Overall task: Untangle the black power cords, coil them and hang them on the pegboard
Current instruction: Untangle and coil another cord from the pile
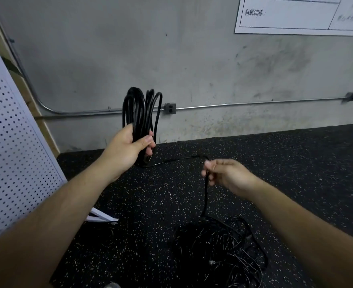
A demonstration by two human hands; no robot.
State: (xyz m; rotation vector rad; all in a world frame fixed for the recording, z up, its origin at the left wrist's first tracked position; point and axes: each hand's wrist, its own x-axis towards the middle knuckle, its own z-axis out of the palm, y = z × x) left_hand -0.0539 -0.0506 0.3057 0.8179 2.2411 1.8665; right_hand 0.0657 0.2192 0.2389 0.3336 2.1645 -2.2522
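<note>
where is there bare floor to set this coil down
Bare floor lies along the wall beyond the right hand, and between the white foot of the pegboard and the tangled pile. Crowded: the pile itself, and the cord strung from the coil in the left hand through the right hand down to the pile.

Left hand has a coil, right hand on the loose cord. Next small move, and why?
Probably bring the right hand across to the left hand and lay one more loop onto the coil. The cord it pinches runs slack from the coil and drops to the tangle on the floor, so that length is not yet wound.
</note>
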